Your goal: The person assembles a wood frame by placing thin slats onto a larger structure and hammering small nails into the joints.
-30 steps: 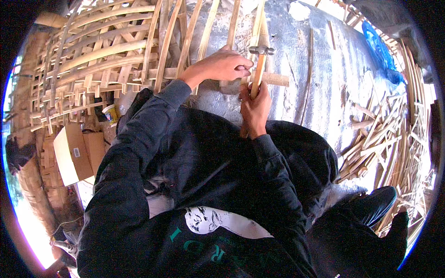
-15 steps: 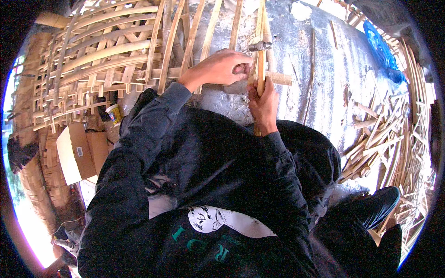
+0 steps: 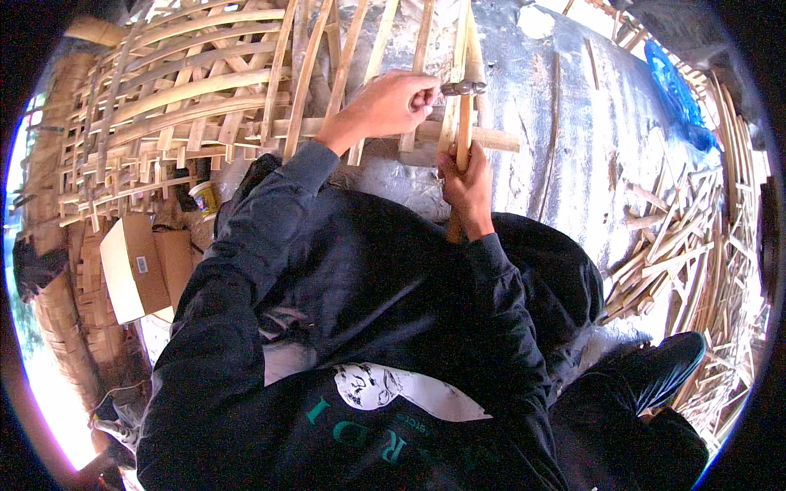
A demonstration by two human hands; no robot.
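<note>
The right hand (image 3: 467,184) holds a dark-topped wooden hammer (image 3: 464,123) far from green letters (image 3: 318,410); I can't see inside the curled left hand (image 3: 393,105).

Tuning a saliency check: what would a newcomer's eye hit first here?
First, the hammer in the right hand, upper centre, its head close beside the left hand. Next, the lattice of wooden strips at upper left. The bright blue plastic at upper right also stands out beside the silvery sheet.
</note>
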